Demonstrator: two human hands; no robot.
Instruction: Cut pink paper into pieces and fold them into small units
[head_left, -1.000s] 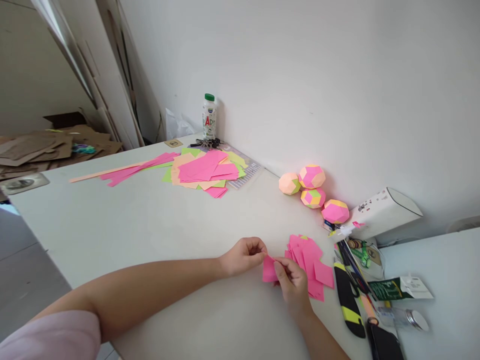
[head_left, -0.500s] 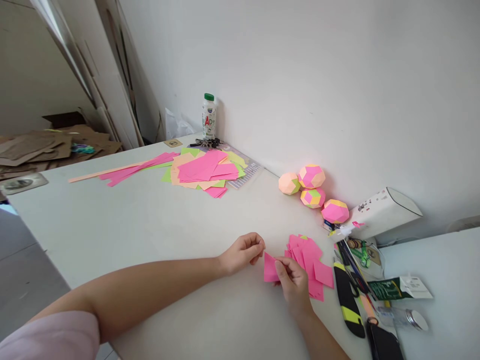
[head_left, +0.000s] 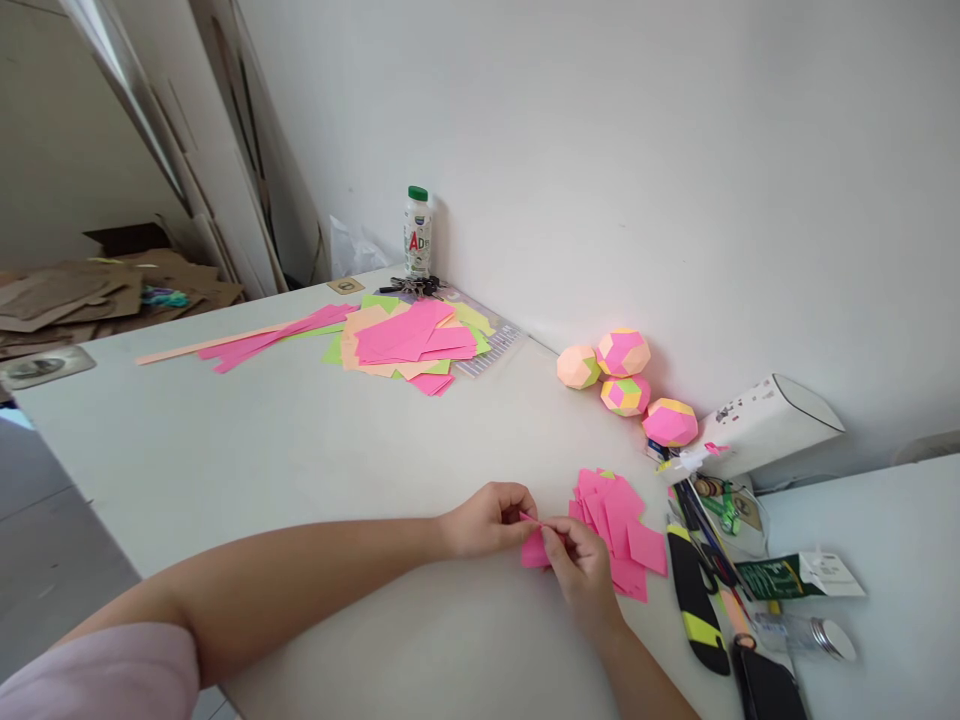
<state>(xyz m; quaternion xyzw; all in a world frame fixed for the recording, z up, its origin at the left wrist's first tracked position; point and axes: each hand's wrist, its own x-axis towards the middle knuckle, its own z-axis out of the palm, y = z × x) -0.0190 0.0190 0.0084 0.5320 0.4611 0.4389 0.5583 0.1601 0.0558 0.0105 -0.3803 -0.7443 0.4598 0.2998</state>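
My left hand [head_left: 487,520] and my right hand [head_left: 581,565] meet over the white table [head_left: 300,450], both pinching one small pink paper piece [head_left: 534,550]. The fingers of each hand are closed on its upper edge. Just right of my right hand lies a pile of folded pink paper pieces [head_left: 622,525]. Several paper polyhedron balls [head_left: 622,375] in pink, peach and green sit against the wall behind the pile.
A heap of pink, peach and green sheets [head_left: 409,340] and long paper strips [head_left: 247,342] lie at the far left. A white bottle [head_left: 418,232] with keys stands at the wall. A white box [head_left: 765,425], a black-yellow knife [head_left: 697,605], pens and a tube crowd the right.
My left hand let go of the pink piece, drew back a little, then came back and pinched it again. The piece now sits lower, near the table.
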